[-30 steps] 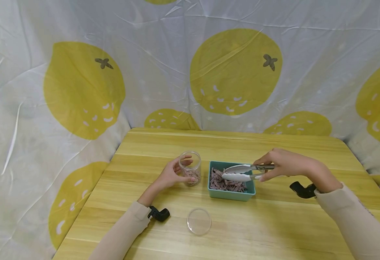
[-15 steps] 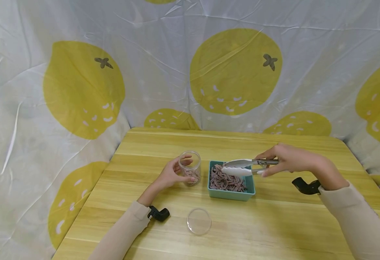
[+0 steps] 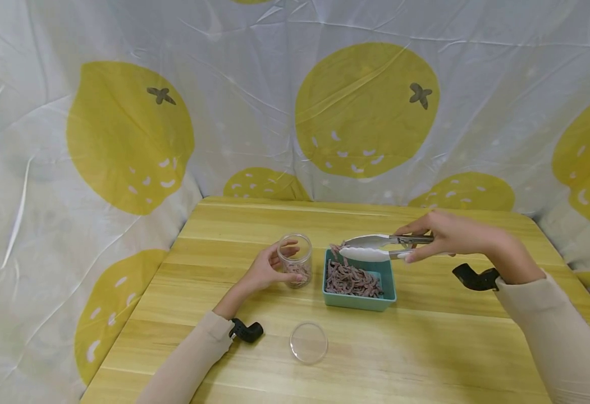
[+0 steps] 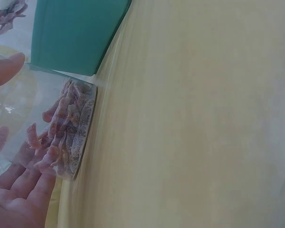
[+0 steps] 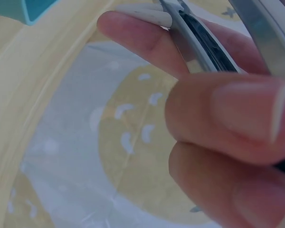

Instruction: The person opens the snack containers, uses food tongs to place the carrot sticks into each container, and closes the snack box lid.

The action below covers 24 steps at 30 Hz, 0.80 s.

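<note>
My left hand (image 3: 264, 269) holds a clear jar (image 3: 295, 252) upright on the table, thumb on the near side and fingers behind it. Purplish-brown dried strips (image 4: 61, 128) lie in its bottom. To the right, my right hand (image 3: 446, 238) grips metal tongs (image 3: 396, 239) with white tips, as the right wrist view shows the handles (image 5: 199, 38) between the fingers. The tips pinch a few strips (image 3: 337, 250) above the back left corner of a teal box (image 3: 360, 303). More strips (image 3: 352, 280) fill the left and middle of that box.
A clear round lid (image 3: 309, 343) lies on the wooden table (image 3: 401, 359) in front of the jar and box. Behind the table hangs a white cloth (image 3: 254, 112) printed with yellow lemons.
The tongs have lifted out of the teal box and away from me, bringing strips up in their tips. My left hand and the jar have stayed in place.
</note>
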Motion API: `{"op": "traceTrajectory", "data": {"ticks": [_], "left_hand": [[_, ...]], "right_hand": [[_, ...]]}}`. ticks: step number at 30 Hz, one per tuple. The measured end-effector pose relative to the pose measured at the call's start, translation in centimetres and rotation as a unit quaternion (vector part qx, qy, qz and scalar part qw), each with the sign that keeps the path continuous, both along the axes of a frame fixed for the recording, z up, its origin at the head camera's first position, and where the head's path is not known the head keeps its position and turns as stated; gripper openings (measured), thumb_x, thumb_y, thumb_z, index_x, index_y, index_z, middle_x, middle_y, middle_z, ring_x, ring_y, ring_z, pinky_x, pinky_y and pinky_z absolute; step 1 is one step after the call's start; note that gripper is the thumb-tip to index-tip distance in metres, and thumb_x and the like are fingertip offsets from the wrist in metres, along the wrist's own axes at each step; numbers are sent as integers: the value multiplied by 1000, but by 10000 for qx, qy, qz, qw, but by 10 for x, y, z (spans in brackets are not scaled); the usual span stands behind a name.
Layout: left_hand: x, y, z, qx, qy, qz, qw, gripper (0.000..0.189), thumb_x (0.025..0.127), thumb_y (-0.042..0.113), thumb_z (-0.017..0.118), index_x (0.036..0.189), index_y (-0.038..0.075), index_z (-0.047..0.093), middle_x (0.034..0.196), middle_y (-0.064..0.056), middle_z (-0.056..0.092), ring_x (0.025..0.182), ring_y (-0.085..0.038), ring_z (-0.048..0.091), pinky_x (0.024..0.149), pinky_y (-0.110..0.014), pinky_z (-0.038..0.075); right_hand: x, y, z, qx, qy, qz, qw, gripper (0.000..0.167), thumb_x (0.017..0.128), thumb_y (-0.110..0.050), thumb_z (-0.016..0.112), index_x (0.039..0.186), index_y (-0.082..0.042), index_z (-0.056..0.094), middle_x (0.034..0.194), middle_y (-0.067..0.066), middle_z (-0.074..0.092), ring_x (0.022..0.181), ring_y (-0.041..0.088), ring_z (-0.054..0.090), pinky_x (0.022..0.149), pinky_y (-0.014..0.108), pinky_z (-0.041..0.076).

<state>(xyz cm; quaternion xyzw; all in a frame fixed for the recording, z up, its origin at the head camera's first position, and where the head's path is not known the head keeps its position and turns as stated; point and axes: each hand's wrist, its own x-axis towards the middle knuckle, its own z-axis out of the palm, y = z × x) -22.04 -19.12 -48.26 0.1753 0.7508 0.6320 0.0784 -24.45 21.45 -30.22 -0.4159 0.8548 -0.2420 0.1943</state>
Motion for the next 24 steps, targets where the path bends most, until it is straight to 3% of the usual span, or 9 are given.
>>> {"op": "traceTrajectory", "data": {"ticks": [6, 10, 14, 18, 20, 24], "left_hand": [[0, 0, 0, 52, 5, -30, 10000, 79, 77, -5, 84, 146, 1, 45, 143, -27, 49, 132, -40, 48, 112, -48, 35], [0, 1, 0, 89, 6, -31, 10000, 80, 77, -8, 82, 146, 0, 43, 144, -29, 47, 132, -42, 47, 112, -51, 34], [1, 2, 4, 83, -19, -17, 10000, 79, 77, -10, 81, 146, -3, 42, 144, -31, 46, 133, -45, 45, 112, -53, 32], [4, 3, 12, 87, -58, -47, 9999, 77, 77, -11, 80, 144, -4, 44, 143, -34, 46, 133, -47, 44, 112, -53, 32], [6, 3, 14, 89, -43, -59, 9999, 77, 77, -11, 80, 144, -3, 45, 142, -34, 46, 133, -47, 44, 112, -53, 33], [3, 2, 7, 88, 32, -52, 9999, 78, 77, -10, 81, 145, 0, 45, 143, -32, 47, 132, -45, 45, 112, -51, 33]], "right_hand": [[-4, -6, 9, -70, -75, 32, 9999, 58, 91, -33, 75, 136, -1, 59, 124, 12, 67, 38, 2, 29, 46, 27, 44], [-7, -12, 15, -73, -61, 31, 9999, 57, 90, -34, 75, 136, -3, 60, 114, 5, 70, 37, 1, 27, 40, 26, 41], [-11, -19, 22, -21, 19, 88, 10000, 57, 90, -36, 75, 137, -6, 61, 78, -9, 65, 37, 2, 25, 38, 25, 38], [-14, -31, 27, 58, -27, 94, 9999, 58, 90, -38, 75, 138, -8, 60, 53, -12, 34, 38, 3, 23, 38, 25, 36], [-16, -37, 29, 69, -79, 111, 9999, 59, 90, -38, 75, 138, -9, 60, 57, -12, 46, 38, 5, 24, 38, 26, 36], [-21, -49, 29, 177, -107, 134, 9997, 60, 89, -41, 76, 138, -11, 61, 73, -6, 64, 38, 6, 27, 38, 26, 36]]}}
